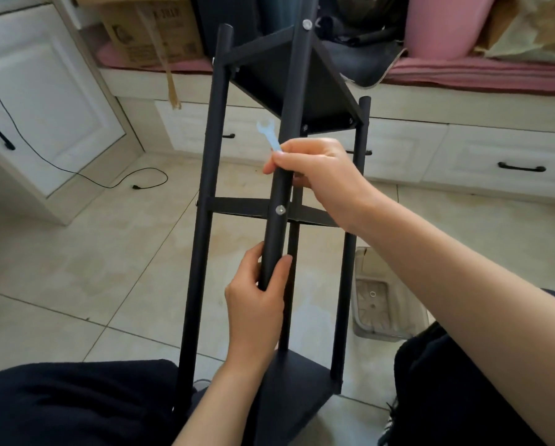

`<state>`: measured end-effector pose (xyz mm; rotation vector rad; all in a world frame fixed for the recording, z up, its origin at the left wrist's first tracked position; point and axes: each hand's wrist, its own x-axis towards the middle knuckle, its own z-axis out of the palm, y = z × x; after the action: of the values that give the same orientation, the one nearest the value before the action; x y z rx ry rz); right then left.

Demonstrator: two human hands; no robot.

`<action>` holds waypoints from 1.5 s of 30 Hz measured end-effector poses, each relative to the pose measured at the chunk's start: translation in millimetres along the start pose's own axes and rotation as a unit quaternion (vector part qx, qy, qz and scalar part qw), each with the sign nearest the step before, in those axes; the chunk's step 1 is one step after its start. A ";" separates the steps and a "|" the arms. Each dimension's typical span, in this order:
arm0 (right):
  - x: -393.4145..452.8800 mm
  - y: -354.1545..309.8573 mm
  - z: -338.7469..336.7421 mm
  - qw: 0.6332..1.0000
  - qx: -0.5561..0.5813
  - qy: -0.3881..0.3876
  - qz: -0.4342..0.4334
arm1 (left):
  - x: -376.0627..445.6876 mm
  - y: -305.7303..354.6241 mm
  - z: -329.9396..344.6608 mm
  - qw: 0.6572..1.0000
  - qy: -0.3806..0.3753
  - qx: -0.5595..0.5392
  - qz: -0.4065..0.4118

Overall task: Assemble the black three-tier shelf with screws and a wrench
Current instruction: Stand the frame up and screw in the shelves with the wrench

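The black three-tier shelf (205,175) leans away from me over the tiled floor, with its near tier (297,378) between my knees and its far tier (282,82) up by the window seat. My left hand (258,300) grips the nearest black post (277,233) below a silver screw (280,209) at the middle tier. Higher on the same post, my right hand (318,175) curls round it and holds a small silver wrench (268,134) that sticks up past the fingers. Another screw head (307,24) shows near the post's far end.
A clear plastic tray (380,304) with small parts lies on the floor to the right. White drawers (494,156) and a cabinet (44,91) line the back and left. A black cable (108,181) trails on the tiles. A cardboard box (147,30) and pink cushion (443,24) sit on the seat.
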<state>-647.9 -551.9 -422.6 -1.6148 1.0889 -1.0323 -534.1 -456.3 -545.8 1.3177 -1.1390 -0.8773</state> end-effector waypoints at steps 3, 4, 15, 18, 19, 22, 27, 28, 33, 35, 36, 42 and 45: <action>-3.0 5.0 -5.6 0.999 -0.021 0.025 0.014 | 5.8 3.4 -2.3 1.000 0.001 -0.006 -0.009; -4.9 7.8 -7.1 0.999 -0.032 0.033 0.022 | 7.9 3.9 -4.2 1.000 0.002 -0.007 -0.009; -46.8 63.7 10.0 0.976 -0.118 0.008 0.185 | 27.0 -3.0 -13.1 1.000 0.013 0.010 0.006; -50.4 74.0 28.8 0.972 -0.068 0.009 0.223 | 29.2 -4.0 -16.4 1.000 0.019 -0.003 -0.003; -50.1 75.9 35.0 0.972 -0.049 0.008 0.228 | 30.1 -4.4 -17.1 1.000 0.020 -0.010 -0.008; -43.2 77.4 50.8 0.975 -0.012 0.003 0.224 | 33.1 -6.2 -18.6 0.999 0.029 -0.034 -0.021; -24.1 77.2 62.2 0.981 0.012 0.022 0.192 | 36.2 -6.2 -16.3 1.000 0.019 -0.020 0.000; -21.9 78.7 63.7 0.982 0.019 0.025 0.187 | 36.5 -6.5 -15.1 1.000 0.017 -0.017 0.003; -18.9 83.9 63.9 0.982 0.058 0.067 0.166 | 37.4 -7.3 -12.0 1.000 0.009 -0.025 0.003; -18.9 85.1 62.2 0.983 0.072 0.072 0.155 | 38.2 -6.5 -11.2 1.000 0.008 -0.026 0.002; -18.9 85.8 61.2 0.983 0.075 0.072 0.151 | 38.3 -6.2 -10.9 1.000 0.008 -0.026 0.002; -18.9 86.9 54.3 0.983 0.067 0.070 0.153 | 37.4 -5.9 -9.9 0.999 -0.002 -0.041 -0.008; -17.6 85.8 51.5 0.986 0.051 0.064 0.147 | 36.8 -6.2 -9.8 0.999 -0.007 -0.037 -0.008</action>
<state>-620.9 -541.1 -520.0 -1.2742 1.2941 -0.9859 -514.6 -489.6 -546.4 1.2624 -1.0988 -0.9329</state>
